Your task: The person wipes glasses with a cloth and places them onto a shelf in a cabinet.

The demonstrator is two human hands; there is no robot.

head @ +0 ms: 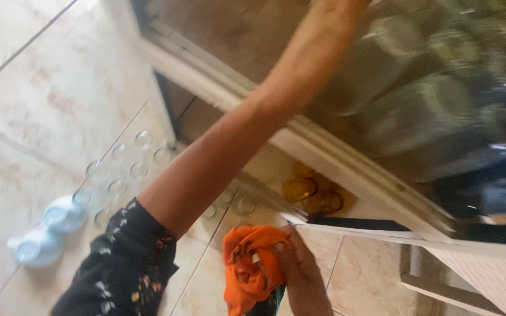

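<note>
Right hand: (pixel 300 263) closed around an orange cloth (pixel 250 266), low centre.
Cloth axis: bunched, hanging roughly top to bottom of view.
Left hand: out of view; bare forearm (pixel 253 126) stretches up towards the cabinet glass (pixel 428 99).
Floor: clear glasses (pixel 127 167), amber glasses (pixel 311 193).

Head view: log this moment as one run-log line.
left hand: out of frame, arm raised into glass-fronted cabinet | right hand: fingers grip crumpled orange cloth | floor: clear drinking glasses, amber glasses, two white ceramic teapots
</note>
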